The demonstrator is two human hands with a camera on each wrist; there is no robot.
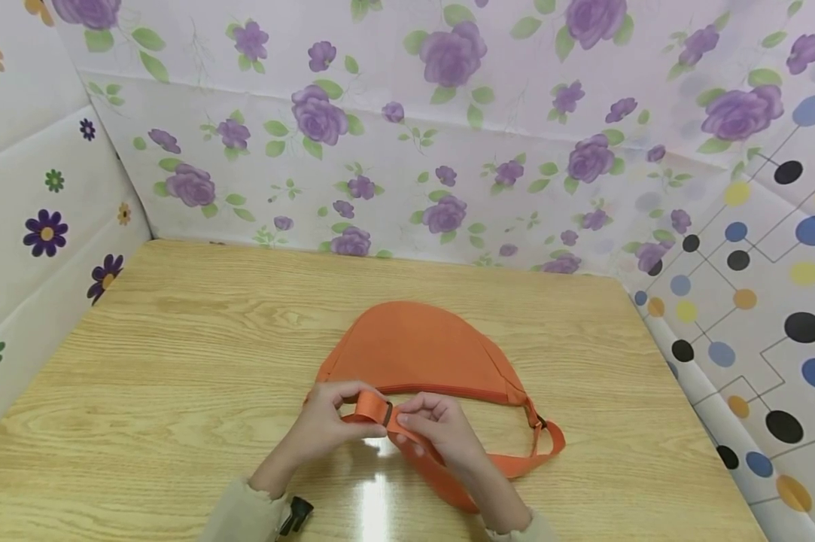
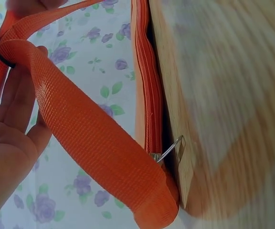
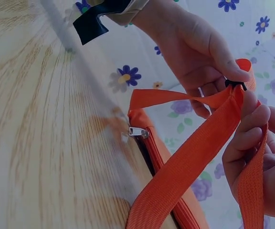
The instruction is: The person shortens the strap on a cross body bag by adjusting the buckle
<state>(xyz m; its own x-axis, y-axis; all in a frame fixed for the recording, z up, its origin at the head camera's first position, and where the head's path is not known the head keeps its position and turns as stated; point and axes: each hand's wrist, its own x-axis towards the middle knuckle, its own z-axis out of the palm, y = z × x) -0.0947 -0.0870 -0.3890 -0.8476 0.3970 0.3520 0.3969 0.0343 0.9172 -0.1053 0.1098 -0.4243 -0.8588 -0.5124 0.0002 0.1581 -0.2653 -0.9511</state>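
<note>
An orange waist bag (image 1: 414,350) lies flat on the table, its curved side facing away and its zip edge facing me. My left hand (image 1: 322,423) pinches the bag's orange strap (image 1: 369,406) beside a dark slider buckle (image 1: 389,414), where the webbing forms a small loop. Just to the right, my right hand (image 1: 448,433) holds the strap's other stretch between thumb and fingers. In the right wrist view the left thumb rests against the buckle (image 3: 235,84), and webbing hangs from the curled right fingers (image 3: 252,129). Part of the buckle is hidden by the fingers.
The strap runs on to a second dark buckle (image 1: 542,424) at the bag's right corner. A metal zip pull (image 3: 138,132) shows at one zip end. A black clip (image 1: 297,516) sits by the left sleeve. Patterned sheets (image 1: 393,173) border the wooden table (image 1: 177,361).
</note>
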